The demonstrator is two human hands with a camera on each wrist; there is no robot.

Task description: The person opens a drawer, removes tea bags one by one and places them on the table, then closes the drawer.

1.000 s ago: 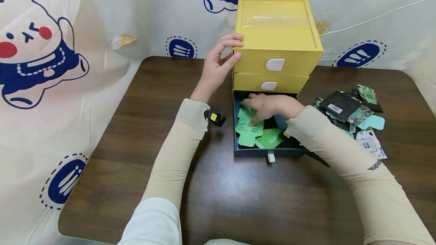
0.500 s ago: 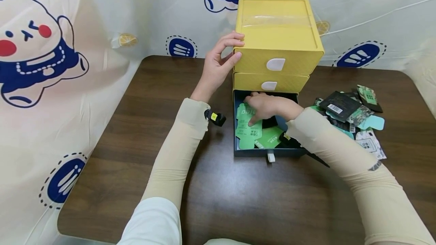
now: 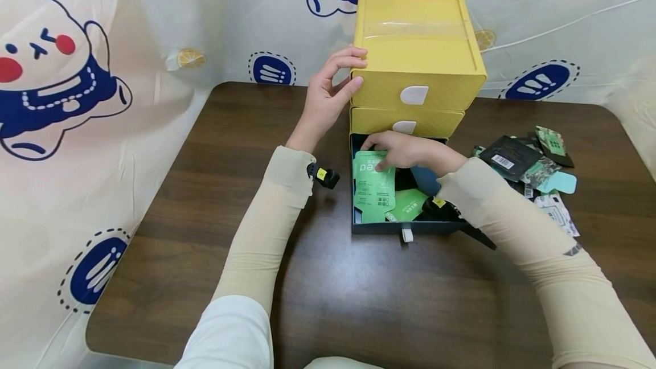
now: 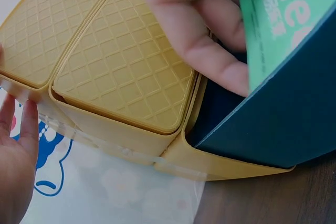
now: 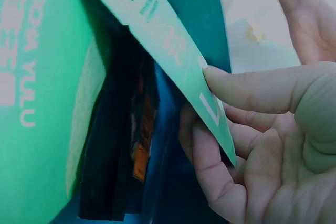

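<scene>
My right hand reaches into the pulled-out dark blue drawer and pinches the upper end of a flat green printed card. In the right wrist view, the thumb lies on the near face of the green card and curled fingers are behind it. My left hand rests against the left front corner of the yellow drawer box. In the left wrist view, fingertips of the left hand touch the box's edge. A second green card and dark items lie in the drawer.
A heap of black and green packets lies right of the box on the brown table. Two yellow drawers above are closed, with white pull tabs. A printed curtain hangs behind the table.
The green card has straightened and shifted within the drawer under my right hand, which has lifted slightly and now pinches its upper end. The left hand stays on the box corner.
</scene>
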